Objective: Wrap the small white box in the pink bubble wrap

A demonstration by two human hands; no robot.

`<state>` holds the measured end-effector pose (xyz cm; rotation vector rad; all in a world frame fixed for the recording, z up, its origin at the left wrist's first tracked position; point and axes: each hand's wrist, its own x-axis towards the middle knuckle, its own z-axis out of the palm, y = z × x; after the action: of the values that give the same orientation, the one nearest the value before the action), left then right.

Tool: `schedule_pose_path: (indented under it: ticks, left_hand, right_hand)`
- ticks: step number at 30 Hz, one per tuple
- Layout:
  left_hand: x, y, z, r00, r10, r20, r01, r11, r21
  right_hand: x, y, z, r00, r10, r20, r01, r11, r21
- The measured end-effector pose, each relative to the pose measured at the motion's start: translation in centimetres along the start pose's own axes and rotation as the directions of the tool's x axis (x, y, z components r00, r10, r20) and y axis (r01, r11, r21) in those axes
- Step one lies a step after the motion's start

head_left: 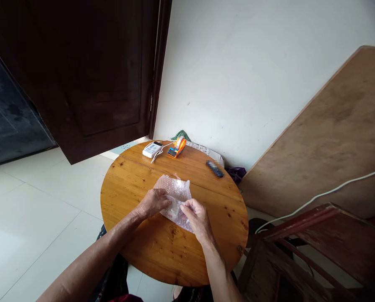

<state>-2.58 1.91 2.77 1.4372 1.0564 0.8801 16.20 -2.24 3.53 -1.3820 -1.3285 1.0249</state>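
A sheet of clear bubble wrap [174, 185] lies on the round wooden table [134, 180], its near part folded over. Something pale shows faintly through the folded layer, too blurred to name. My left hand [154, 202] grips the wrap's left side with curled fingers. On the right side, my right hand [196, 214] pinches the plastic between thumb and fingers. Both hands are close together near the middle of the tabletop.
Toward the back stand a white box-shaped device [152, 149] with a cable and an orange tape dispenser [178, 147]. A dark, pixelated object [214, 168] rests at the back right. A wooden chair [300, 247] is at the right, a dark door [105, 84] at the left.
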Motion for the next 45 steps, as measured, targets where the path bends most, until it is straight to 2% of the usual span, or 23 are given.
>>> schedule_pose_path:
  ticks: [4, 9, 13, 18, 22, 27, 32, 38, 40, 42, 44, 45]
  left_hand:
    - [-0.5, -0.1, 0.2, 1.0, 0.009, -0.01, -0.009, 0.999, -0.039]
    - [-0.8, -0.6, 0.7, 0.999, 0.002, -0.044, -0.009, 0.988, -0.154]
    - [-1.1, -0.9, 0.9, 0.998, -0.01, -0.069, -0.002, 0.985, -0.172]
    - [-1.4, -0.6, 0.9, 0.994, -0.035, -0.106, 0.024, 0.994, -0.108]
    - [-1.7, -0.3, 0.8, 0.995, -0.051, -0.09, 0.035, 0.986, -0.165]
    - [-1.6, -0.6, 0.8, 0.997, -0.059, -0.044, 0.049, 0.979, -0.197]
    - [-1.2, -1.2, 0.9, 0.995, -0.03, -0.099, 0.021, 0.996, -0.084]
    - [-1.0, -1.5, 0.9, 0.988, 0.001, -0.157, -0.003, 1.0, -0.008]
    - [-0.9, -1.6, 0.9, 0.989, 0.003, -0.15, -0.002, 1.0, 0.006]
    - [-0.8, -1.8, 1.0, 0.989, 0.016, -0.145, -0.016, 1.0, 0.003]
    - [-0.6, -2.0, 1.2, 0.99, 0.029, -0.141, -0.03, 1.0, -0.008]
    - [-0.5, -2.1, 1.3, 0.99, 0.031, -0.136, -0.033, 0.999, -0.012]
  right_hand:
    - [-0.5, 0.2, 0.4, 0.998, 0.065, 0.019, -0.067, 0.994, 0.089]
    - [-0.7, 0.1, 0.6, 0.996, 0.088, 0.024, -0.09, 0.99, 0.111]
    - [-0.6, 0.5, 0.6, 0.995, 0.093, 0.042, -0.097, 0.988, 0.121]
    - [-0.5, 1.3, 0.5, 1.0, -0.003, -0.009, 0.003, 1.0, 0.005]
    - [-0.4, 1.5, 0.2, 0.996, -0.093, -0.009, 0.092, 0.994, -0.063]
    - [-0.3, 2.0, 0.2, 0.998, -0.069, 0.002, 0.069, 0.997, -0.019]
    - [-0.1, 2.2, 0.3, 0.999, -0.038, -0.009, 0.038, 0.999, 0.005]
    - [0.8, 2.4, -0.3, 0.983, -0.175, -0.054, 0.161, 0.967, -0.197]
    - [0.8, 2.4, -0.3, 0.967, -0.244, -0.073, 0.216, 0.937, -0.274]
    - [0.6, 2.0, -0.2, 0.919, -0.388, -0.078, 0.332, 0.863, -0.382]
    - [0.1, 1.3, 0.0, 0.821, -0.57, -0.011, 0.486, 0.71, -0.509]
    - [-0.3, 0.8, 0.1, 0.766, -0.64, 0.063, 0.557, 0.612, -0.561]
